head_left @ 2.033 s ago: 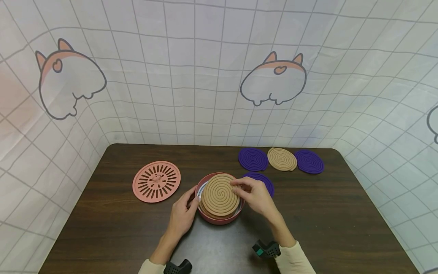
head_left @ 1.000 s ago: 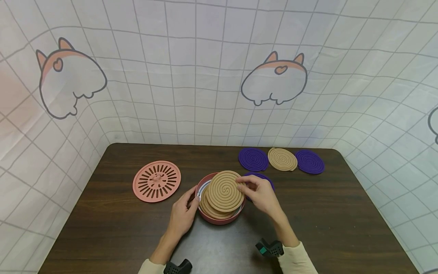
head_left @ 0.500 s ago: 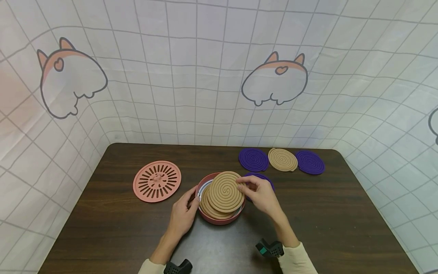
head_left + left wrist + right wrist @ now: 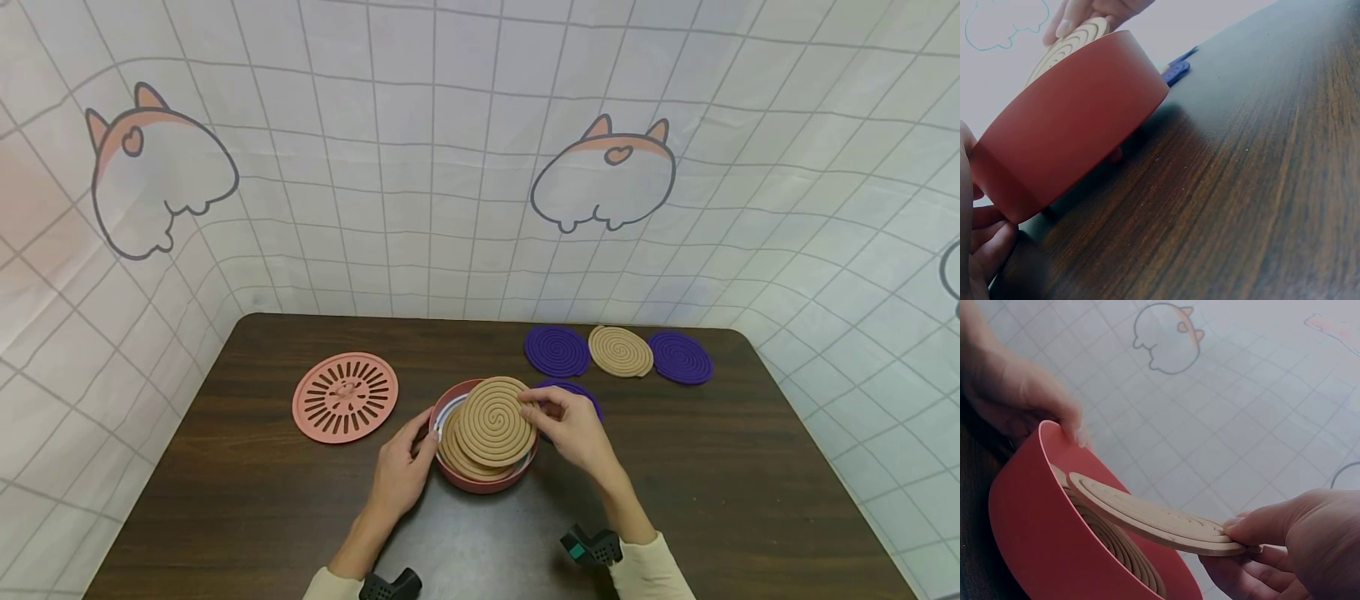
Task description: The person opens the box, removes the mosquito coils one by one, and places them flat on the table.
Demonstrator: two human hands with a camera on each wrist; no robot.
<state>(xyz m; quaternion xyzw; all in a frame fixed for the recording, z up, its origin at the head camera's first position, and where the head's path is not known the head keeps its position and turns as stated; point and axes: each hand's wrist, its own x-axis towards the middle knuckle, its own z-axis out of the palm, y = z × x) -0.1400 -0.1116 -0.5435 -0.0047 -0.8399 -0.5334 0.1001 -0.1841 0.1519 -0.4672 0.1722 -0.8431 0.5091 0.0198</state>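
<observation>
A round red box (image 4: 480,487) stands on the table in the head view. My left hand (image 4: 401,471) grips its left side, thumb over the rim and fingers outside. With thumb and fingertips, my right hand (image 4: 570,429) pinches the right edge of a tan mosquito coil (image 4: 495,425) over the box. In the right wrist view this coil (image 4: 1147,515) is tilted, its far edge dipping inside the rim above more tan coils (image 4: 1116,547) in the box. The left wrist view shows the box's outer wall (image 4: 1072,125); its inside is hidden there.
A pink slotted lid (image 4: 345,417) lies to the left. At the back right lie a purple coil (image 4: 557,350), a tan coil (image 4: 620,351) and another purple coil (image 4: 680,357) in a row. One more purple coil (image 4: 581,389) is partly hidden behind my right hand.
Between two seconds and one second ago, my right hand shifted the pinched coil slightly right, uncovering more of the coils below. Since then both hands have stayed nearly still.
</observation>
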